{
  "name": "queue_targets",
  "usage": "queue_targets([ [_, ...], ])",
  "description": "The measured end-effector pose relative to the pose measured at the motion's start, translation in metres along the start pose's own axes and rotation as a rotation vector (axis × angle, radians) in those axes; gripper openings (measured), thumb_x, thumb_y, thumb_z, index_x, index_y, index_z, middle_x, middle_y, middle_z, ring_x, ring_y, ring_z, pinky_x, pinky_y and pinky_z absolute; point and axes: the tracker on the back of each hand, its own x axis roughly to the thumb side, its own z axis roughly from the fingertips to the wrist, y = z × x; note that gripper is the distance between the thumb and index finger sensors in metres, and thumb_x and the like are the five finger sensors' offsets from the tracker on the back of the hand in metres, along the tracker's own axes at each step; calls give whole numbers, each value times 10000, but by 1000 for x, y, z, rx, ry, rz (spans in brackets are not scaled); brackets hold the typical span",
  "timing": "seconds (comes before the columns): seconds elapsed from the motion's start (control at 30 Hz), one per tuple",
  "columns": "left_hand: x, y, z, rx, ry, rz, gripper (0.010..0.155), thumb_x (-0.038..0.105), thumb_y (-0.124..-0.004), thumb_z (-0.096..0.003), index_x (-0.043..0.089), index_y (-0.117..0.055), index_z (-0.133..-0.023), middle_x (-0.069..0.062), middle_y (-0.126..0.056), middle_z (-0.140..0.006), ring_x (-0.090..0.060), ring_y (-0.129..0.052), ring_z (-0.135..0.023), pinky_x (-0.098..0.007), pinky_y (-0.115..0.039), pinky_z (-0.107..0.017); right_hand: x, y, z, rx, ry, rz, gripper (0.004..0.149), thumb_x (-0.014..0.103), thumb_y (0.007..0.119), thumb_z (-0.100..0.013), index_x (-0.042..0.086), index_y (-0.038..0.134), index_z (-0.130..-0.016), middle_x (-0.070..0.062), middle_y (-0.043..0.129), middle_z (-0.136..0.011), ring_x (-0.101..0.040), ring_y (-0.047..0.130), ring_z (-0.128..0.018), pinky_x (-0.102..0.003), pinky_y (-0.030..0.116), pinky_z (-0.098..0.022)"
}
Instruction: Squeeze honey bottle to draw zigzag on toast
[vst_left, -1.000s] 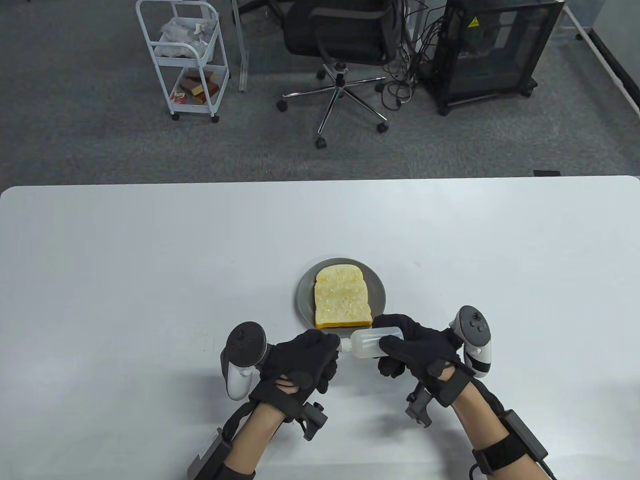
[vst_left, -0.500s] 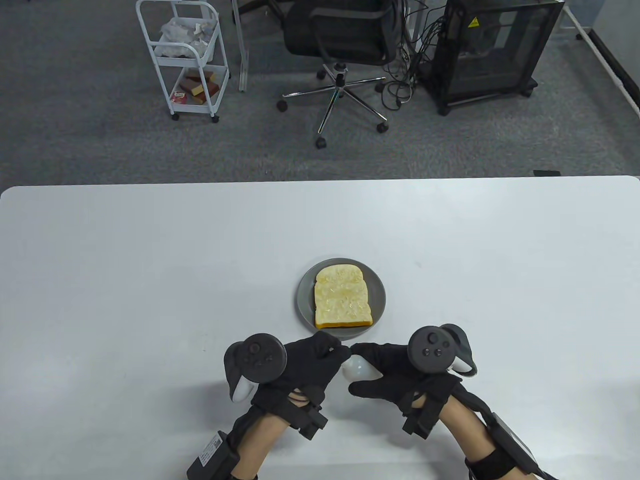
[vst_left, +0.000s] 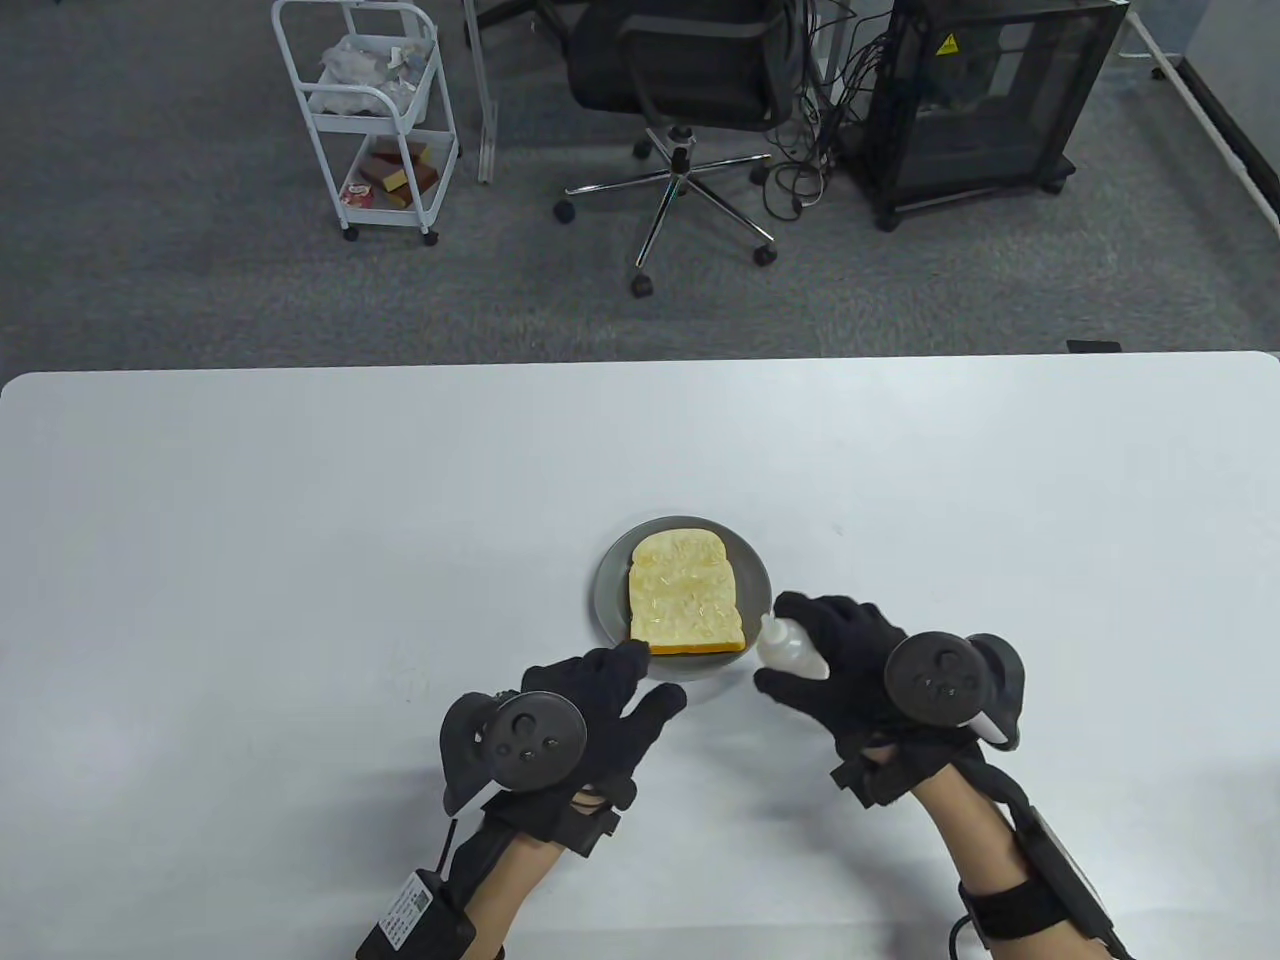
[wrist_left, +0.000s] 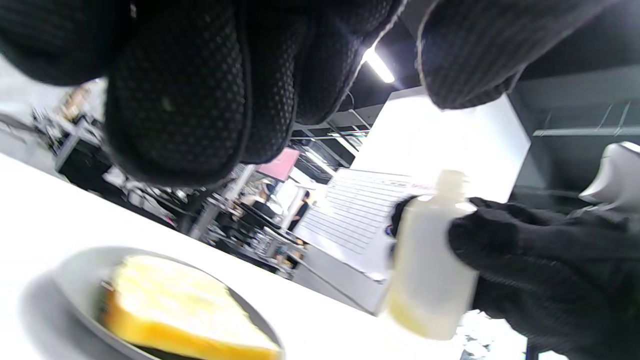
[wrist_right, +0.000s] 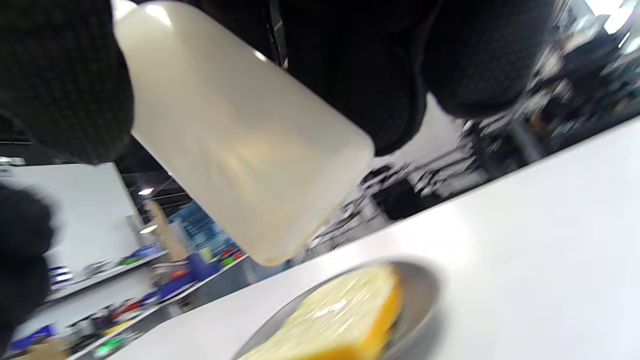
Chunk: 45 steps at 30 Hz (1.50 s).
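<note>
The honey bottle (vst_left: 790, 648) is off the bench (vst_left: 300, 520), carried in the right hand (vst_left: 850, 665) just right of the grey plate (vst_left: 606, 590), near its right rim. In the left wrist view it stands roughly upright, its bare neck uppermost and no cap visible on it, which fits a bottle opened and being brought to the toast rather than one already pouring. It holds a pale, cloudy fill, with a little yellow tint low in the body. The right hand's grip is wrapped round the bottle's body: thumb on the side toward the plate, fingers (wrist_left: 500, 240) on the far side, clamped firmly enough to carry it; whether it is squeezing cannot be told. Holding the soft body rather than the neck probably leaves the hand ready to press once the bottle is tipped over.

The toast (vst_left: 686, 594) lies flat in the middle of the plate, its rounded top away from the person and its orange crust edge nearest them. Its surface looks glossy and mottled, but no clear zigzag line can be made out, so I judge the drawing not yet begun.

The left hand (vst_left: 600, 700) sits at the plate's near-left edge, fingers spread apart and reaching toward the rim, holding nothing I can see. Whether the fingertips touch the rim cannot be told. Its place suggests it is there to steady the plate while the bottle works above the toast.
</note>
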Motion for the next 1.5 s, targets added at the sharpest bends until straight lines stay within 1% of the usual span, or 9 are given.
queue_targets([
  [0.13, -22, 7, -2, 42, 73, -145, 654, 621, -782, -526, 107, -770, -930, -224, -946, -797, -396, -1031, -546, -581, -783, -448, -33, -18, -20, -89, 112, 16, 779, 614, 929, -415, 137, 742, -1002, -155, 896, -883, -390, 936, -692, -574, 803, -470],
  [0.27, -41, 6, -4, 8, 141, -257, 734, 672, -754, -518, 122, -679, -998, -237, -844, -924, -452, -945, -716, -632, -721, -530, -63, -18, -38, -77, 212, 55, 771, 589, 939, -421, 157, 703, -1015, -161, 899, -905, -393, 952, -709, -572, 810, -466],
  [0.37, -56, 3, -6, -23, 179, -341, 827, 739, -708, -497, 141, -585, -1055, -243, -706, -1048, -504, -812, -873, -679, -646, -599, -84, -8, -51, -69, 305, 56, 782, 550, 960, -414, 127, 690, -1013, -180, 887, -921, -396, 966, -711, -561, 820, -461],
  [0.5, -74, 1, -6, -133, 259, -334, 898, 799, -631, -492, 197, -399, -1118, -224, -406, -1184, -575, -487, -1050, -755, -442, -681, -100, 7, -64, -43, 402, 108, 793, 506, 970, -409, 71, 682, -1007, -211, 864, -923, -407, 984, -705, -534, 841, -455],
  [0.6, -82, 2, -6, -137, 275, -340, 913, 805, -617, -490, 211, -343, -1126, -213, -295, -1205, -582, -356, -1077, -772, -330, -693, -112, 17, -70, -49, 486, 129, 796, 496, 973, -402, 57, 686, -1000, -217, 866, -912, -400, 1001, -689, -511, 859, -446],
  [0.87, -87, 2, -7, -165, 288, -331, 905, 802, -615, -492, 220, -338, -1128, -203, -282, -1210, -566, -319, -1094, -778, -282, -695, -131, 25, -82, -73, 543, 175, 801, 482, 977, -394, 40, 684, -995, -226, 869, -901, -396, 1009, -674, -489, 872, -434],
  [1.13, -86, 0, -6, -172, 288, -338, 898, 800, -614, -494, 217, -353, -1126, -204, -292, -1208, -569, -321, -1089, -777, -276, -695, -146, 32, -78, -26, 622, 128, 843, 477, 977, -395, 14, 641, -1014, -241, 845, -915, -432, 983, -678, -519, 854, -421],
  [1.23, -86, 0, -6, -171, 287, -342, 898, 801, -613, -494, 219, -352, -1126, -204, -292, -1208, -571, -318, -1090, -778, -275, -694, -139, 22, -74, -47, 581, 177, 917, 508, 967, -391, -21, 582, -1033, -269, 799, -941, -463, 937, -716, -535, 835, -429],
  [1.5, -80, 4, -6, -150, 276, -360, 899, 800, -615, -493, 216, -358, -1127, -207, -298, -1209, -574, -326, -1088, -780, -271, -694, -101, -22, -46, -90, 394, 160, 889, 510, 920, -427, -33, 571, -1039, -288, 773, -955, -492, 903, -736, -571, 805, -453],
])
